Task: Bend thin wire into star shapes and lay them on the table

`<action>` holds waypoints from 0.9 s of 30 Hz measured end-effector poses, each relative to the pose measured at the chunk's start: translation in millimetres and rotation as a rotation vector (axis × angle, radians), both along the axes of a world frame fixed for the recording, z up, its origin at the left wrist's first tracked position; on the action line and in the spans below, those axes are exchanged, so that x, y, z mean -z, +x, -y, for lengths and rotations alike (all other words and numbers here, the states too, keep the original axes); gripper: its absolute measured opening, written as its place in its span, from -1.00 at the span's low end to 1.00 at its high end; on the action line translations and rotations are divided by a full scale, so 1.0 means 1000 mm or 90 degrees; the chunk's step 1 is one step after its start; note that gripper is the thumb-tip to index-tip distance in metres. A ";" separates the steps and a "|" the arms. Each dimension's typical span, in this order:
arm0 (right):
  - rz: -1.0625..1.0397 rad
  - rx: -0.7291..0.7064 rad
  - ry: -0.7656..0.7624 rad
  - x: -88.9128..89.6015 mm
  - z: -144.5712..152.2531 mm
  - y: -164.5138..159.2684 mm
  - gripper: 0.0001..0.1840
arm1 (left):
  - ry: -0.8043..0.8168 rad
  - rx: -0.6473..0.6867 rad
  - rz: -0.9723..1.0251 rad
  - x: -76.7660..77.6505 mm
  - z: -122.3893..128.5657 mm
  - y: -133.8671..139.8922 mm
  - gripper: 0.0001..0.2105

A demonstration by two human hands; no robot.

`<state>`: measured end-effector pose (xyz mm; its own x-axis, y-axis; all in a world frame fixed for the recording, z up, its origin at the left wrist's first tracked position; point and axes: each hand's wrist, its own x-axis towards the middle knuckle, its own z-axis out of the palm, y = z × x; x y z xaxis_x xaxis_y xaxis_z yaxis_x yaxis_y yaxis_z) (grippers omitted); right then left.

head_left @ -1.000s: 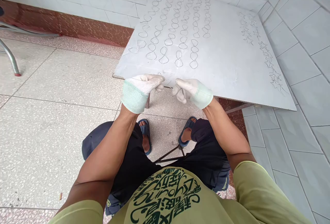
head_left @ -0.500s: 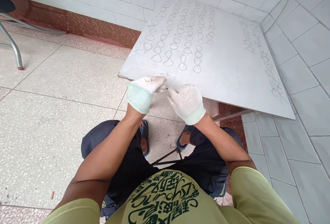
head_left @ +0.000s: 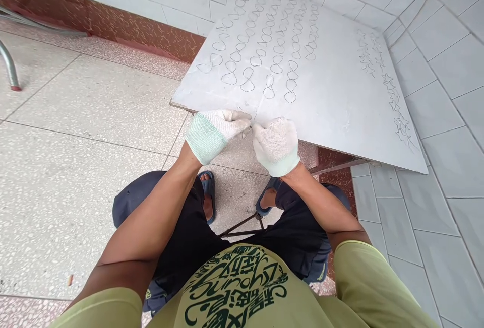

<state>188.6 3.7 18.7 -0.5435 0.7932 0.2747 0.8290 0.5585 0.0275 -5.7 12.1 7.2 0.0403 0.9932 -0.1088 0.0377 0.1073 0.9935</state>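
My left hand [head_left: 226,125], in a white glove with a pale green cuff, is closed in a pinch at the near edge of a white board [head_left: 333,101]. Right beside it my right hand [head_left: 277,142], gloved the same way, has its thumb and fingers pressed together. Between the fingertips a thin dark wire [head_left: 251,126] shows, mostly hidden by the gloves. Several wavy rows of thin wire loops [head_left: 268,86], many like figure eights, lie beyond the hands on the board. Star-shaped wire outlines [head_left: 393,99] run along its right side.
White tiled walls meet behind and right of the board, with a brown skirting strip [head_left: 132,41] on the left. A metal chair leg [head_left: 9,68] stands at the far left. Below are my sandalled feet, a thin dark metal frame [head_left: 242,228] and a speckled floor [head_left: 75,177].
Both hands have shifted slightly right and drawn closer together, still pinching at the wire. The view has moved a little, so the chair leg sits further left.
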 end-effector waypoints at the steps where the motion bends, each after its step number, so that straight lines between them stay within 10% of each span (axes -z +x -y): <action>1: -0.004 0.015 0.003 -0.001 0.000 0.000 -0.73 | -0.018 0.026 0.008 0.000 -0.001 -0.001 -0.72; 8: -0.023 0.032 0.012 -0.001 0.001 0.003 -0.72 | -0.062 0.181 0.058 -0.002 -0.004 -0.002 -0.71; 27: -0.009 0.052 0.036 0.014 0.006 0.002 -0.70 | -0.046 0.093 -0.006 0.007 -0.004 -0.006 -0.80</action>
